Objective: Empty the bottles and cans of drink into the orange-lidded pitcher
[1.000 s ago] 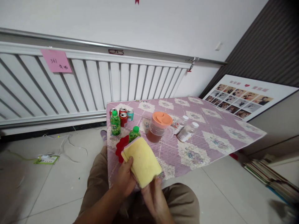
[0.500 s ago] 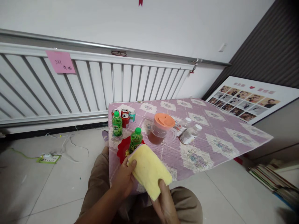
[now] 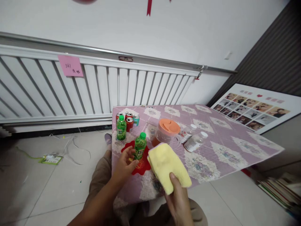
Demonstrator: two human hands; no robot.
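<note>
Room: white wall (image 3: 117, 28) w/ a white radiator (image 3: 141, 89) & a pink note (image 3: 70, 66) on it; table (image 3: 128, 194) in front, under a purple flowery cover (image 3: 229, 157)

Hands: R hand (image 3: 178, 194) holds the yellow cloth (image 3: 166, 163), thumb on top, other fingers mostly hidden below; L hand (image 3: 127, 161) holds nothing, fingers bent & wide apart like a loose C, right by the near green bottle (image 3: 140, 147), can't tell if touching

Cloth spot: held up at the near edge of the table, to the right of that bottle

Cloth feel: looks soft, fluffy & v light, folded into a thick pad; prob bends easily & can't break

Cloth grip: best w/ thumb on top & fingers under all the layers; by just one corner it'd prob flop open

Bottle spot: upright on the red mat (image 3: 145, 169)

Bottle feel: prob thin plastic, smooth & a bit slippery; can't tell how full, so weight is a guess

Bottle grip: best round the middle; not the green cap (image 3: 142, 135), b/c it's small; a big squeeze might dent it

Stuff nearby: jug (image 3: 162, 137) w/ orange lid (image 3: 169, 126) just behind; other green bottle (image 3: 121, 129) & 4 cans (image 3: 129, 125) farther left; 2 clear bottles (image 3: 195, 142) by the jug
</note>
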